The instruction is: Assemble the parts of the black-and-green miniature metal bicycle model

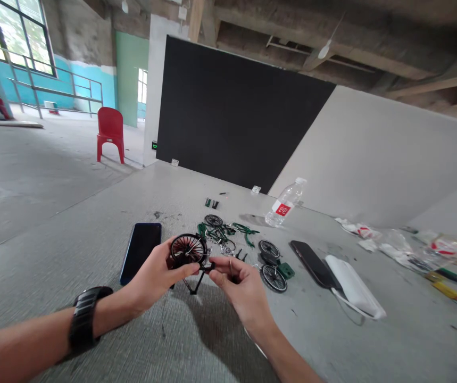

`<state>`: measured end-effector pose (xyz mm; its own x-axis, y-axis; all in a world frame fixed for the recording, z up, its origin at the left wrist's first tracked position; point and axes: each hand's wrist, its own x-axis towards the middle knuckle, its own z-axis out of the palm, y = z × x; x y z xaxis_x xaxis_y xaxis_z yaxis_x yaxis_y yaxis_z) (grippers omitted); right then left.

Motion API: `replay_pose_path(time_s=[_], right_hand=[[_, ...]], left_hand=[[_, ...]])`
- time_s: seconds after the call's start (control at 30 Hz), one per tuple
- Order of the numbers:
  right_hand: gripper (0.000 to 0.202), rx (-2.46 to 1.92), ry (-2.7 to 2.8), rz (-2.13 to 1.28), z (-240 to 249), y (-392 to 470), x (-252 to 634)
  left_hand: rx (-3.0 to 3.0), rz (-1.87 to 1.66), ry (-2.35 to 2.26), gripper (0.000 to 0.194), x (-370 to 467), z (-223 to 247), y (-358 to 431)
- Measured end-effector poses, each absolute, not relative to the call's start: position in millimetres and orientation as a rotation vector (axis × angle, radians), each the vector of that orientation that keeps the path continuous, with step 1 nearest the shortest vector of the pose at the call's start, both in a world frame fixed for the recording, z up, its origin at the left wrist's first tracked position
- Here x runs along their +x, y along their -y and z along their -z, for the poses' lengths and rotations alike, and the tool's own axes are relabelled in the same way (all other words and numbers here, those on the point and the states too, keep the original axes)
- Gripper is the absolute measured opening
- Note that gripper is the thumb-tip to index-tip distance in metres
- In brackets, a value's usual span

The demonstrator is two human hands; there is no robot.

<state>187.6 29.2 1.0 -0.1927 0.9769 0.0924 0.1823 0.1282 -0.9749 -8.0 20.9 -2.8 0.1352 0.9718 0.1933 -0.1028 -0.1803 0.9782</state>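
A small black model bicycle, partly built, is held up between both hands above the grey floor. My left hand grips it from the left, its thumb below the spoked wheel. At the right side, the fingers of my right hand pinch a dark part of its frame. The exact spot under the fingertips is hidden. Just beyond lie green model bicycle parts with a loose wheel among them. Right of my right hand are two more small wheels, one of them a spoked wheel, beside a green piece.
A blue-edged phone lies at left. Toward the right are a clear water bottle, a black phone and a white power bank with a cable. Litter lies far right. A red chair stands behind.
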Motion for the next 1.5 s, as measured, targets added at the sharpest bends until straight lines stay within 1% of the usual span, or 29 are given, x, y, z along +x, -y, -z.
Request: replay_pose_path(time_s=[0.2, 0.53, 0.77, 0.93, 1.07, 1.23, 1.33, 1.43, 1.5], right_hand=[[0.022, -1.267, 1.573, -1.02, -7.1, -25.2, 183.5], [0.019, -1.292, 1.556, -0.971, -10.1, -17.1, 176.5], [0.015, -1.245, 1.539, -1.026, -12.5, -16.0, 175.5], [0.017, -1.221, 1.559, -1.126, -12.2, -17.4, 175.7], [0.017, -1.259, 1.567, -0.969, -12.4, -15.6, 173.8], [0.031, -1.227, 1.58, -1.061, -15.8, -21.3, 179.9], [0.039, -1.256, 1.532, -1.016, -20.3, -27.3, 187.7], [0.038, -1.288, 1.538, -0.935, -23.2, -31.4, 193.0], [0.035, -1.296, 1.598, -0.877, -24.1, -32.1, 194.2]], left_hand=[[1.41, -1.327, -0.964, 0.026, -3.6, 2.9, -16.5], [1.457, -1.329, -0.927, 0.028, -4.0, 6.1, -14.2], [1.471, -1.321, -0.928, 0.026, -3.6, 5.6, -13.2], [1.502, -1.318, -0.947, 0.027, -3.6, 6.4, -14.2], [1.455, -1.343, -0.941, 0.027, 0.0, 6.2, -13.0], [1.157, -1.294, -0.793, 0.029, 3.4, -4.8, -12.1], [1.035, -1.247, -0.76, 0.031, -0.2, -8.7, -15.3], [1.043, -1.182, -0.777, 0.038, -4.8, -7.6, -19.9], [1.128, -1.141, -0.785, 0.039, -6.5, -6.1, -22.2]])
